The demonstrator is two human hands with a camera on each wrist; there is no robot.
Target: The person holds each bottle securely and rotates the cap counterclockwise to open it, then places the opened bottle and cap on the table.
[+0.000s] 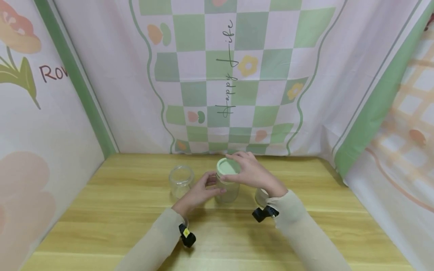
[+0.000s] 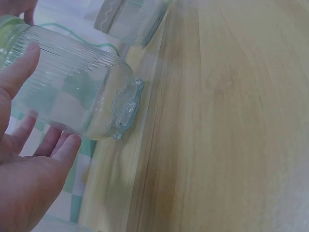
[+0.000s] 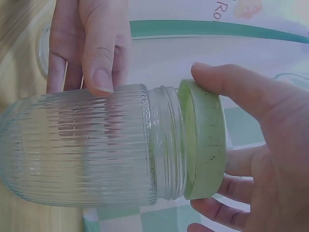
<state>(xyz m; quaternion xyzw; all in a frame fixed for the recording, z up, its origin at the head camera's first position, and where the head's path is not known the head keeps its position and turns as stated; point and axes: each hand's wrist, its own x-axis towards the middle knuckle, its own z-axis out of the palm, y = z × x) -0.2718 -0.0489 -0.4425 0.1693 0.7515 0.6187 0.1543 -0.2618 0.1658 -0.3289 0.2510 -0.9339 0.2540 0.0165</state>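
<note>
A ribbed clear glass jar (image 1: 228,192) stands upright on the table, with a light green screw lid (image 3: 206,140) at its mouth. Glass threads show below the lid's edge in the right wrist view, and the lid sits slightly askew on them. My left hand (image 1: 202,191) holds the jar's side, thumb on the near side and fingers round the far side. With thumb and fingers spread over the rim, my right hand (image 1: 251,172) grips the lid from above. In the left wrist view the jar's base (image 2: 126,108) shows close to the wood.
An uncovered clear glass jar (image 1: 181,180) stands left of my left hand. Another glass jar (image 1: 262,197) is partly hidden behind my right wrist. The wooden table (image 1: 217,237) meets a checkered cloth backdrop (image 1: 223,90) at its far edge, with curtains on both sides.
</note>
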